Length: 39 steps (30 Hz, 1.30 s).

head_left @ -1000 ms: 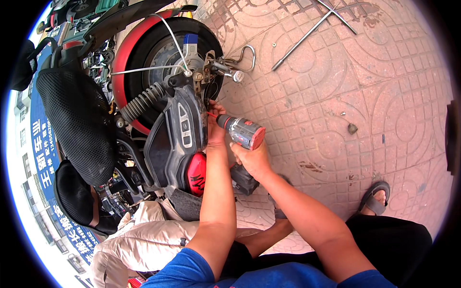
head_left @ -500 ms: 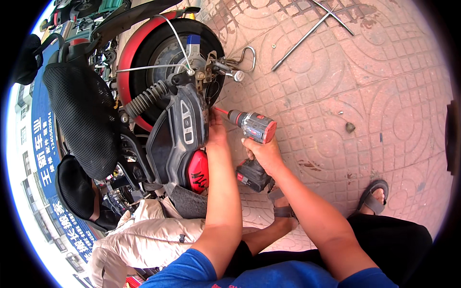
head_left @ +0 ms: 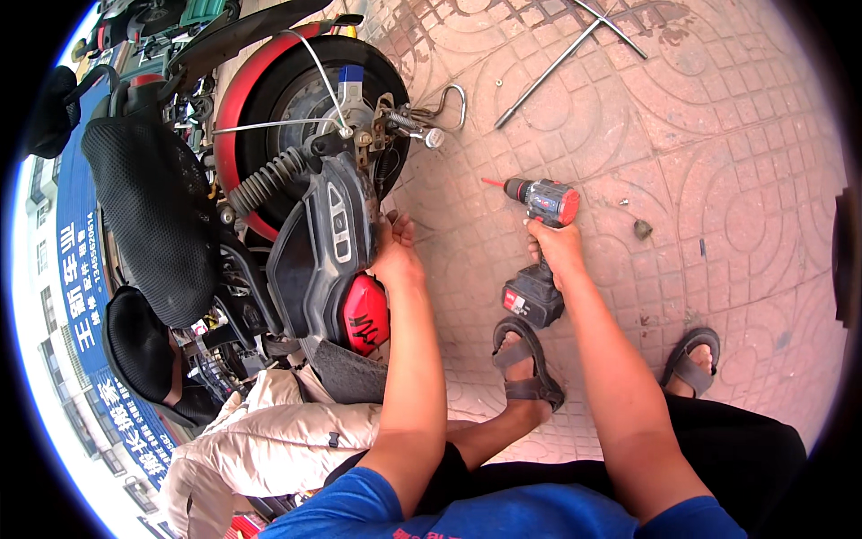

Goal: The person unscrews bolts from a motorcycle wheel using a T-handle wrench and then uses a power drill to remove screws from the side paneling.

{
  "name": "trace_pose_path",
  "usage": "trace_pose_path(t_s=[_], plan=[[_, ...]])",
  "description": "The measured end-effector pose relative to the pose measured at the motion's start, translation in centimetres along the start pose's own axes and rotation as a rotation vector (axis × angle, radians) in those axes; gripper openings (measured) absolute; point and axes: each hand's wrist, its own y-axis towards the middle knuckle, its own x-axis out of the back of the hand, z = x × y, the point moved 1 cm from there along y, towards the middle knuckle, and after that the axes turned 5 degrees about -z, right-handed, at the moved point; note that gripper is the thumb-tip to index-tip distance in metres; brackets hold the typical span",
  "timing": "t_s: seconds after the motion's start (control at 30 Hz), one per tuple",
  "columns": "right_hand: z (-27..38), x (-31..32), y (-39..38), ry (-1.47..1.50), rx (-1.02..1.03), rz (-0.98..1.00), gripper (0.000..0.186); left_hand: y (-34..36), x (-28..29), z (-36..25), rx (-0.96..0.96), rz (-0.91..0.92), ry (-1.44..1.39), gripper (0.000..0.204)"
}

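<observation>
In my right hand (head_left: 557,247) is a cordless drill (head_left: 543,199), gripped by its handle. Its thin red bit points left, away from the scooter, touching nothing, and its black battery (head_left: 532,295) hangs below my fist. My left hand (head_left: 397,256) is beside the lower edge of the scooter's black side cover (head_left: 314,238), fingers curled. Whatever those fingers hold, if anything, is hidden. Just nearer to me than that hand sits a red light (head_left: 365,314). The scooter's rear wheel (head_left: 269,103) and coil spring (head_left: 268,182) are beyond the cover.
A T-shaped wrench (head_left: 548,75) lies on the paving at the far right. A small nut (head_left: 499,83) and a stone (head_left: 642,229) are on the ground. A beige padded cover (head_left: 269,449) drapes at the near left. My sandalled foot (head_left: 523,364) stands below the drill.
My right hand has drawn the drill to the right, away from the scooter, so its bit is clear of my left hand. My left hand stays by the side cover, its fingers now more visible.
</observation>
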Motion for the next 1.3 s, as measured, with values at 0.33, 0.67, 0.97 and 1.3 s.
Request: trace_pose_path(t_s=[0.33, 0.67, 0.97, 1.3], plan=[[5.5, 1.1, -2.4, -1.206, 0.282, -0.115, 0.043, -0.2, 0.3, 0.0, -0.228, -0.104, 0.173, 0.027], [9.4, -3.2, -4.7, -1.214, 0.364, 0.153, 0.036, 4.6, 0.9, 1.1, 0.178, 0.051, -0.216, 0.025], [6.8, -4.5, -6.1, -1.142, 0.447, 0.252, 0.036, 8.2, 1.1, 2.2, 0.273, 0.140, -0.460, 0.024], [6.3, -5.7, -5.7, -1.096, 0.451, 0.245, 0.035, 7.3, 0.4, 2.3, 0.214, 0.206, -0.527, 0.030]])
